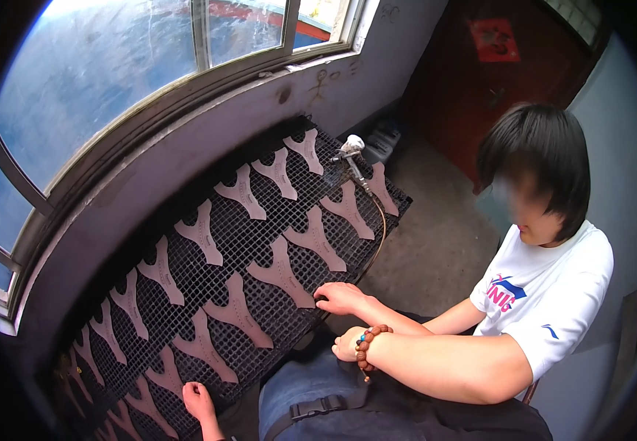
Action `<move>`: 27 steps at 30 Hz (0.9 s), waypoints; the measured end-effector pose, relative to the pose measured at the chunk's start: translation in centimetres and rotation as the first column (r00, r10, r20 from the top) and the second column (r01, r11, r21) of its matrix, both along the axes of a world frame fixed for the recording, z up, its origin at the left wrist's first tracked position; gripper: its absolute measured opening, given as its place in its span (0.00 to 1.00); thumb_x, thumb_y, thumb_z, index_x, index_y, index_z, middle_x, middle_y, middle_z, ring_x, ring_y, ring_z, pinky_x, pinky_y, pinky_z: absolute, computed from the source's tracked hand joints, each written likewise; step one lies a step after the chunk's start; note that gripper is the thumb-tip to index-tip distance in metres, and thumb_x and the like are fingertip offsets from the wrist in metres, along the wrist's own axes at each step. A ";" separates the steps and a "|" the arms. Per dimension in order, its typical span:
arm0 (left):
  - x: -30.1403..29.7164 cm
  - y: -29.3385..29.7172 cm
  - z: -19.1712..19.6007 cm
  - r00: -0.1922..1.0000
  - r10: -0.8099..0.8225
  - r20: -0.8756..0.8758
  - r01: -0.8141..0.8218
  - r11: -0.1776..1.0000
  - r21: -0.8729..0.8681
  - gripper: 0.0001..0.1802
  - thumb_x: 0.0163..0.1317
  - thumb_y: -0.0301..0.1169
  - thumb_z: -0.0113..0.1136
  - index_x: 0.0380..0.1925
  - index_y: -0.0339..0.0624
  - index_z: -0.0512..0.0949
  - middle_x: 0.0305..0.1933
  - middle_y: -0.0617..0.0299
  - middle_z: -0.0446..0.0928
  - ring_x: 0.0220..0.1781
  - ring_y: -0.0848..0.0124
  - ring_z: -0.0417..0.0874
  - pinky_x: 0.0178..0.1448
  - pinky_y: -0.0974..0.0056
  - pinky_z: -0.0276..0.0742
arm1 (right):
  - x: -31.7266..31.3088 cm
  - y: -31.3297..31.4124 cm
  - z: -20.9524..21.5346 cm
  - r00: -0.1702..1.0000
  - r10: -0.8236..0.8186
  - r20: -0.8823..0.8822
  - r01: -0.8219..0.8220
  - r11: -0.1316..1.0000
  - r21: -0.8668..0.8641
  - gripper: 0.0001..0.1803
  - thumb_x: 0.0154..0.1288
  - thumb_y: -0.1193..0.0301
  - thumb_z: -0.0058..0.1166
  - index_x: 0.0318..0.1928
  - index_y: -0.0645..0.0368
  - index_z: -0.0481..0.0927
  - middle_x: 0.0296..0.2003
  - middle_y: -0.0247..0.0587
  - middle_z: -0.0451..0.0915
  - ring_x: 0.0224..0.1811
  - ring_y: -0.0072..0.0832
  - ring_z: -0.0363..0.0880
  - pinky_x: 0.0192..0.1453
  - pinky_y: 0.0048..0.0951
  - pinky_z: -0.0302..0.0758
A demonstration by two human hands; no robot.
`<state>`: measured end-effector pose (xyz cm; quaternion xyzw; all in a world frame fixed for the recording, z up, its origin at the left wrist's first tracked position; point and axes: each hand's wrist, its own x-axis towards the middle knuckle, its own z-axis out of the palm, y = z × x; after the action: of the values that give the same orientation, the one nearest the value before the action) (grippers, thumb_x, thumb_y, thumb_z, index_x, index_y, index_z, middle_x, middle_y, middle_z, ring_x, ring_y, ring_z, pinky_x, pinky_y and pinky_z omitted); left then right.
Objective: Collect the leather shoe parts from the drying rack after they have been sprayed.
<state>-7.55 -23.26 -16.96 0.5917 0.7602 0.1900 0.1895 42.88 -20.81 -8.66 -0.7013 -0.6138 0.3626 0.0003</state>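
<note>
My left hand (198,401) comes in from the lower edge and rests at the near edge of a black mesh rack (219,278). Its fingers are curled in at the lower end of a dusty-pink, Y-shaped cut piece (166,373); whether they grip it is hidden. Similar flat pieces with rows of small holes, such as this one (239,312), lie in two long rows across the mesh. My right hand does not show. Two other hands belong to a person on the right: one (339,298) reaches to the rack's edge, the other (349,344) wears a bead bracelet.
A spray gun (351,158) with a white cup and thin hose lies at the rack's far end. The seated person in a white T-shirt (553,294) is close on the right. A window (113,88) runs along the left; a dark red door (473,81) stands behind.
</note>
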 end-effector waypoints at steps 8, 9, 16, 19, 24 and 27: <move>-0.3 -0.1 -0.5 1.000 -0.012 0.010 0.012 1.000 0.006 0.07 0.61 0.28 0.59 0.29 0.36 0.76 0.32 0.54 0.75 0.33 0.60 0.78 0.42 0.58 0.74 | 0.1 -0.3 -0.4 1.000 -0.003 -0.016 0.003 0.999 0.039 0.23 0.67 0.60 0.53 0.58 0.55 0.82 0.59 0.44 0.81 0.64 0.43 0.78 0.68 0.47 0.73; -0.3 -0.2 -0.6 1.000 -0.015 0.012 0.014 1.000 0.019 0.06 0.61 0.28 0.59 0.29 0.37 0.76 0.32 0.55 0.75 0.33 0.59 0.78 0.41 0.56 0.74 | 0.1 -0.4 -0.5 1.000 0.002 -0.018 -0.001 0.999 0.036 0.23 0.67 0.60 0.53 0.58 0.55 0.82 0.59 0.44 0.81 0.64 0.43 0.78 0.68 0.47 0.73; -0.5 -0.3 -0.9 0.999 -0.026 0.026 0.025 0.999 0.033 0.06 0.61 0.28 0.60 0.29 0.38 0.76 0.32 0.56 0.74 0.33 0.58 0.78 0.40 0.55 0.74 | 0.1 -0.4 -1.1 1.000 0.028 0.010 -0.028 0.999 0.023 0.23 0.67 0.60 0.54 0.58 0.55 0.82 0.59 0.44 0.80 0.65 0.43 0.77 0.68 0.46 0.73; -0.4 -0.2 -0.9 0.999 -0.023 0.022 0.023 0.999 0.034 0.06 0.61 0.28 0.59 0.29 0.38 0.76 0.31 0.55 0.74 0.33 0.58 0.78 0.40 0.55 0.73 | 0.4 -0.4 -1.0 0.999 0.032 0.009 -0.032 0.999 -0.008 0.23 0.67 0.60 0.54 0.59 0.53 0.81 0.60 0.42 0.80 0.66 0.42 0.76 0.68 0.46 0.73; -0.4 -0.2 -0.8 0.999 -0.016 0.033 0.016 1.000 0.009 0.05 0.61 0.27 0.59 0.28 0.38 0.75 0.31 0.56 0.73 0.33 0.58 0.77 0.40 0.56 0.73 | 1.0 -0.2 -0.7 0.999 0.038 -0.008 -0.039 0.998 -0.042 0.22 0.67 0.60 0.54 0.59 0.51 0.81 0.60 0.39 0.79 0.65 0.42 0.76 0.68 0.46 0.73; -0.5 -0.1 -0.9 0.999 -0.025 0.024 0.025 1.000 0.009 0.05 0.61 0.27 0.58 0.28 0.38 0.75 0.31 0.56 0.73 0.32 0.59 0.77 0.40 0.56 0.73 | 1.4 -0.3 -0.9 0.999 0.039 -0.018 -0.040 0.998 -0.050 0.22 0.67 0.60 0.54 0.59 0.51 0.81 0.60 0.40 0.79 0.65 0.42 0.76 0.67 0.46 0.73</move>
<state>-8.00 -23.38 -17.89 0.5995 0.7496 0.1980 0.1986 44.29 -21.16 -9.54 -0.6857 -0.6183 0.3837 -0.0195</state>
